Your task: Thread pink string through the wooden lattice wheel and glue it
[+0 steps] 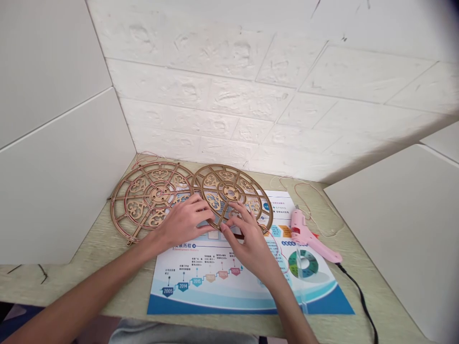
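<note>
Fretwork wood disc (231, 191), laser-cut type, sits under both hands, its rim overlapping the edge of a 2nd fretwork disc (150, 200) to the left of the grip. L hand (182, 222) has its fingers curled on the lower-left rim; R hand (244, 229) has fingers and thumb at the lower rim. Both are closed around the edge, but can't tell how firm the hold is. No join btwn the discs visible so far.

Directly under the grip: printed timeline sheet (215, 286). Right of R hand: pink glue gun (304, 234), no hand on it, w/ black cord (360, 298) running toward the desk's front edge. Red thread (315, 200) loops behind it. Light wood desk (89, 282) has room left of L hand up to a white side panel (53, 167); brick-pattern wall panel (251, 95) stops it behind the discs.
</note>
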Motion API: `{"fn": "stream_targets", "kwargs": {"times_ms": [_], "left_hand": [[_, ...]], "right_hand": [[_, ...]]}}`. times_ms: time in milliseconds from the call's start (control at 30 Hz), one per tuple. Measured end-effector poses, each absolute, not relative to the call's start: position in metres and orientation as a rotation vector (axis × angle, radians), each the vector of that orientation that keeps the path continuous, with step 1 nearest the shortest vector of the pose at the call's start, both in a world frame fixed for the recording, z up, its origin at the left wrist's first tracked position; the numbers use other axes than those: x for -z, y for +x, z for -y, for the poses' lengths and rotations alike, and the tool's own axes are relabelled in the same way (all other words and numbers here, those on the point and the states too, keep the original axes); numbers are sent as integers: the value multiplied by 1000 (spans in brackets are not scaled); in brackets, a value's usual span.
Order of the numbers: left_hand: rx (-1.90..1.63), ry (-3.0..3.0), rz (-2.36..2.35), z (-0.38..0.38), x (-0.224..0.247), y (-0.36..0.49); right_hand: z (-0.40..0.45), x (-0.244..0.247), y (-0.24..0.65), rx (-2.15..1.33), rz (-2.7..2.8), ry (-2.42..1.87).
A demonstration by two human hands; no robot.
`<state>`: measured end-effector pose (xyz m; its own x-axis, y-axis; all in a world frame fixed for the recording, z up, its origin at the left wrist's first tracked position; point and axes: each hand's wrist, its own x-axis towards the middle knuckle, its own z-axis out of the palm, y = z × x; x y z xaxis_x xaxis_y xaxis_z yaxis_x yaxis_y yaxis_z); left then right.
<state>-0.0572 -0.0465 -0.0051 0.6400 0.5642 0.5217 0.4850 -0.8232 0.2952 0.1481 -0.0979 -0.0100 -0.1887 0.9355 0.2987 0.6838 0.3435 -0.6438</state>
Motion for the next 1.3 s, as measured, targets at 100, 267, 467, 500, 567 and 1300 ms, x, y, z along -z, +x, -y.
{"fn": "stream_targets", "kwargs": {"times_ms": [100,267,467,500,567,1300], "left_hand": [[-942,2741,-873,46,6,-57],[-934,2755,-871,47,6,-58],[-878,2769,-895,48,6,-58],[-873,2770,-900,48,6,-58],[-873,2777,-900,49,6,-58],[-1114,2651,-372,44,6,-57]], "right_hand": [[99,10,147,-482,1960,-1410],[99,9,146,-459,1966,-1410],[101,10,143,-354,1897,-1416],[101,10,142,-343,1896,-1414],[101,10,141,-336,1898,-1403],[102,2,145,-476,1869,-1397]]}}
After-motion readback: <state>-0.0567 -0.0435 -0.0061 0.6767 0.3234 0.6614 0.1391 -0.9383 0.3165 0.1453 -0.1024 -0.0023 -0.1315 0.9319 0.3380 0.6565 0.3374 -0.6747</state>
